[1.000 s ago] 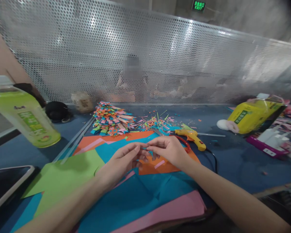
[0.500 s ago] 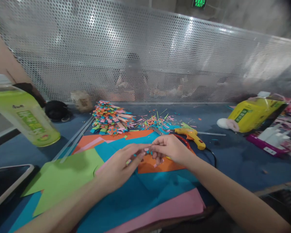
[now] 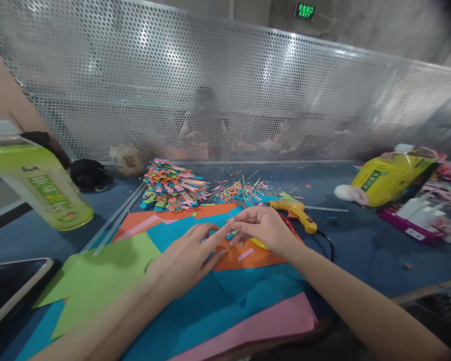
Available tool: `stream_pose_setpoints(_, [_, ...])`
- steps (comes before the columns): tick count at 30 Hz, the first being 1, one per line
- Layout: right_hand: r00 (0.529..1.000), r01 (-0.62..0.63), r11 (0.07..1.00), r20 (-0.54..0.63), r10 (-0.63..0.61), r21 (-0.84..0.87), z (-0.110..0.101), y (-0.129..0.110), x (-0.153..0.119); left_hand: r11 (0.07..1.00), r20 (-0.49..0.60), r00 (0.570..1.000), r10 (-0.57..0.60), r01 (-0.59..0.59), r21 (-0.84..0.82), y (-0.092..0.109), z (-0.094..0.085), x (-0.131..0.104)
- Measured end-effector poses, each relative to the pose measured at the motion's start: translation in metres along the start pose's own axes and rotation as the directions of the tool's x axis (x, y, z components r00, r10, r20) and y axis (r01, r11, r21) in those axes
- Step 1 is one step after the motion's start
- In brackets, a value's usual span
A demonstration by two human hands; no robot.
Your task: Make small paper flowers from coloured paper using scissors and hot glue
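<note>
A small blue-green bit (image 3: 231,234) is showing between the fingertips of both hands, above the orange sheet (image 3: 265,257); the fingers are covering most of it, and its shape is too small to make out. The left hand (image 3: 190,254) is standing partly open, thumb apart from forefinger, its forefinger tip meeting the fingertips of the right hand (image 3: 267,231). The right hand is bending its fingers inward, thumb close to forefinger. Whether either hand is gripping the bit cannot be told.

A pink strip (image 3: 245,254) is lying on the orange sheet. The right hand is partly hiding the red-handled scissors (image 3: 288,224). Beyond, the yellow glue gun (image 3: 293,209) and a fringed paper cone (image 3: 175,186) are resting on the surface (image 3: 364,250). The left picture edge is cutting off a phone-like device (image 3: 11,286).
</note>
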State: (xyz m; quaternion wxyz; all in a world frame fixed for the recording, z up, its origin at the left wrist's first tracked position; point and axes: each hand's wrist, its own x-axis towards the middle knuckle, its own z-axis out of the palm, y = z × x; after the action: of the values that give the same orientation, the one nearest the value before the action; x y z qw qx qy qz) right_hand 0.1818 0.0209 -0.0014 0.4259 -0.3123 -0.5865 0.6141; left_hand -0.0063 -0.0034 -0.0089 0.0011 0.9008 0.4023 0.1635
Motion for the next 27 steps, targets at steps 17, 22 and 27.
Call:
stream_pose_setpoints(17, [0.98,0.178,0.95,-0.045,-0.196,-0.257,-0.011,0.004,0.005,0.386,0.045,0.973,-0.228,0.133,-0.913,0.012,-0.009,-0.002])
stream_pose_setpoints(22, [0.977,0.205,0.907,0.018,-0.213,-0.368,-0.002,0.007,0.0,0.445,0.115,0.971,-0.212,0.2,-0.873,0.009,-0.004,-0.006])
stream_pose_setpoints(27, [0.961,0.254,0.803,0.044,-0.275,-0.539,0.0,0.004,-0.006,0.428,0.18,0.96,-0.213,0.257,-0.866,0.011,-0.005,-0.005])
